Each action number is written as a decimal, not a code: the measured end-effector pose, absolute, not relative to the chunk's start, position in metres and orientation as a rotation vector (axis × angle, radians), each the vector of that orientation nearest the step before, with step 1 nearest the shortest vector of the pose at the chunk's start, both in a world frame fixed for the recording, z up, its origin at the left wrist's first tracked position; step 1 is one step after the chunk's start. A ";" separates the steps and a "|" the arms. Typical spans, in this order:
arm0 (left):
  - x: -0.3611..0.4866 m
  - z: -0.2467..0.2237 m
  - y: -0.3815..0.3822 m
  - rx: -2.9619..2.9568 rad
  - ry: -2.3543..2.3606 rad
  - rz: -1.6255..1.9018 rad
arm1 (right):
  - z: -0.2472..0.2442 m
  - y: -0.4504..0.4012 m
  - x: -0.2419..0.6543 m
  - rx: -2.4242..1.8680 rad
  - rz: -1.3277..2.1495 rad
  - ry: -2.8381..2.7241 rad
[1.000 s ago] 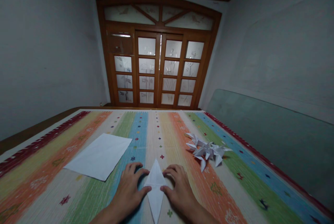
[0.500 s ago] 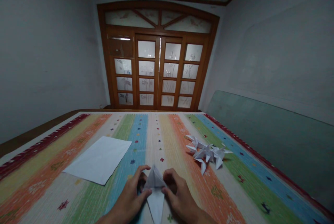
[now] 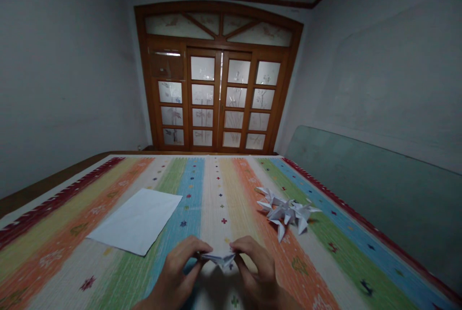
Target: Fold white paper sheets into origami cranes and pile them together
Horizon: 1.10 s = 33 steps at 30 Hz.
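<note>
A small piece of folded white paper (image 3: 219,258) is held just above the striped cloth, seen nearly edge-on. My left hand (image 3: 180,267) pinches its left end between thumb and fingers. At the opposite end, my right hand (image 3: 255,267) grips it the same way. The fine folds are too small to make out. Several folded white paper cranes (image 3: 288,213) lie in a cluster beyond my right hand. To the left, a flat stack or sheet of white paper (image 3: 137,221) rests on the cloth.
A striped tablecloth (image 3: 231,194) in orange, green, blue and yellow covers the table. A pale green panel (image 3: 361,180) stands along the right side. Wooden doors with glass panes (image 3: 216,98) are at the far end, between plain walls.
The folded paper has turned from a long upright kite-like shape, its tip toward me, to lying crosswise and edge-on. Both hands now pinch its ends. The cranes and flat paper have not moved.
</note>
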<state>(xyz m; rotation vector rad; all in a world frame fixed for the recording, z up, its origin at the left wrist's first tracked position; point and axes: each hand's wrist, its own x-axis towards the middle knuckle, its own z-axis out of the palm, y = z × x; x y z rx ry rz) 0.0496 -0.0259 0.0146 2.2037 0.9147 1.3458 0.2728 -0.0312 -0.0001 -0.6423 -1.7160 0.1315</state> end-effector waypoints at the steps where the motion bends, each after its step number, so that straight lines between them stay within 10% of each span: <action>1: 0.049 0.015 -0.026 2.209 0.909 1.378 | -0.001 -0.032 0.273 -0.617 0.113 -1.729; 33: 0.028 0.031 -0.017 2.748 0.832 0.680 | 0.011 -0.030 0.291 -0.915 0.457 -2.453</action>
